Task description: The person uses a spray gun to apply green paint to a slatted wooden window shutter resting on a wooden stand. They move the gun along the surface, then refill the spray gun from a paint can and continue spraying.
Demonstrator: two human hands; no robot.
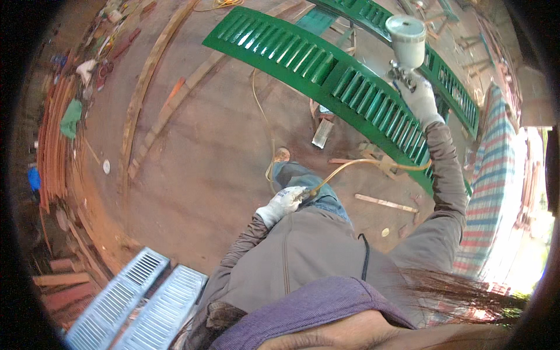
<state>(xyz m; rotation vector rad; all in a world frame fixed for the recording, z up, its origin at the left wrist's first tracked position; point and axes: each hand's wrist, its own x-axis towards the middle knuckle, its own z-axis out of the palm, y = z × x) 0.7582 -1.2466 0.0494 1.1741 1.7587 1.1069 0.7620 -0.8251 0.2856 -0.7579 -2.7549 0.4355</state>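
Close in, at the waist: left hand (284, 205), gloved, fingers curled round a tan hose (356, 164). Farther out, right hand (421, 100), gloved too, closed on a spray gun (407, 49) with white cup, held near a slatted green panel (315, 76). Beyond that, a second green panel (458, 88). Brown floor (192, 175) below both.

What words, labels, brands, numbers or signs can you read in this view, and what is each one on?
No text is clearly readable.
Left hand, in a white fabric glove: small dark print, too small and blurred to read.
Right hand, in a matching glove: faint dark print, also unreadable.
Round whitish spray-gun cup: no lettering discernible.
Long, curved, glossy green slatted panel: no lettering discernible.
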